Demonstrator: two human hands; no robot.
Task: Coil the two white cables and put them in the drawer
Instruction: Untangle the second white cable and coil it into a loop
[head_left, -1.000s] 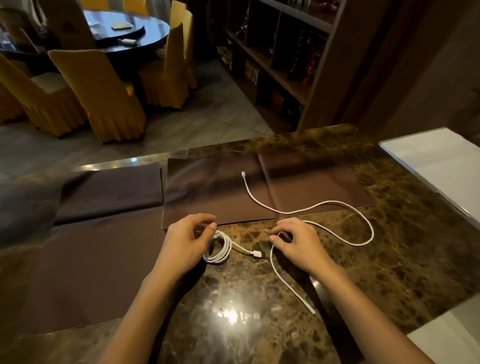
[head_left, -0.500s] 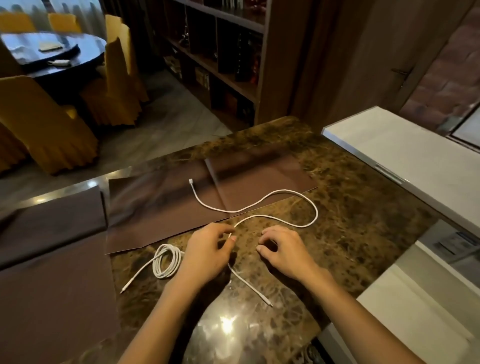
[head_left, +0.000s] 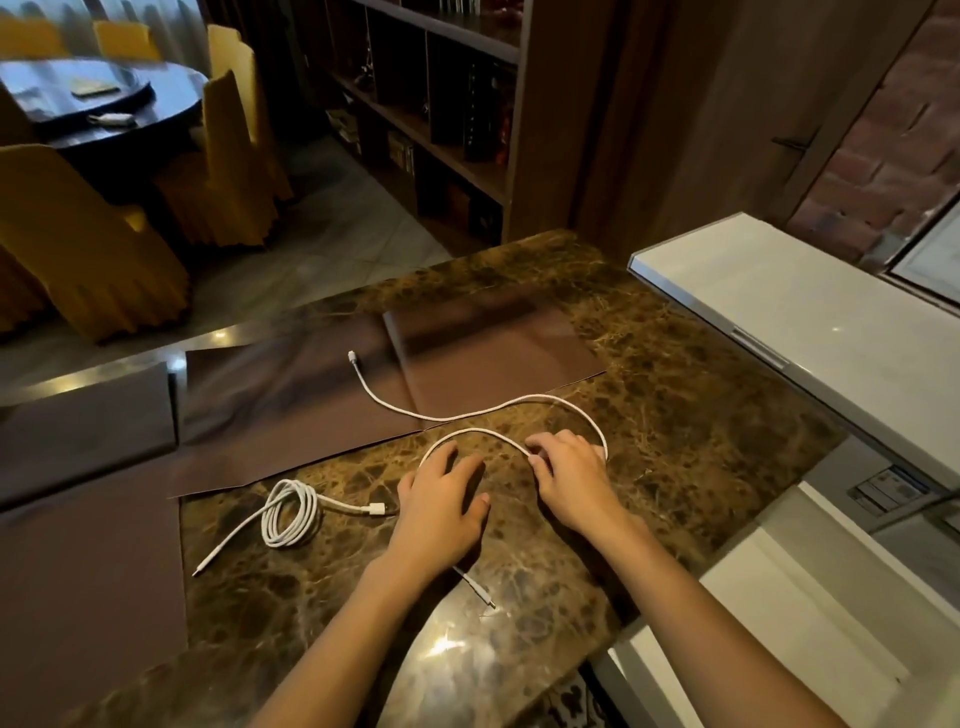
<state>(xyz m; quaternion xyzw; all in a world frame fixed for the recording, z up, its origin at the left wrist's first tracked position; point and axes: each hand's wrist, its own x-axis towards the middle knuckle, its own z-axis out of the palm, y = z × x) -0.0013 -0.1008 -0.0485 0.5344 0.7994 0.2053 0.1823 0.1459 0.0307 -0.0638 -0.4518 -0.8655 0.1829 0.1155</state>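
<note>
The left hand (head_left: 441, 506) is lying palm-down at the centre of the frame, fingers loosely spread and flat on the marble countertop (head_left: 675, 415), and is pressing down on the uncoiled white cable (head_left: 483, 413) that is passing beneath it; no closed grip is visible. The right hand (head_left: 574, 480) is sitting just to the right of it, fingers curled, and is pinching the same cable between thumb and fingertips at the top of a small arc that is running between the two hands. From the right hand the cable is looping out to the right, curving back leftward across the edge of the brown mat (head_left: 291, 395) and ending with a connector in the upper centre of the mat. Its other end is emerging below the left wrist and is lying on the marble, lower centre. The coiled white cable (head_left: 288, 514) is resting on the marble to the left of the left hand, apart from it, with one tail trailing lower left and its plug pointing toward the left hand. Whether the white unit (head_left: 779, 613) at the lower right is the drawer cannot be told.
</note>
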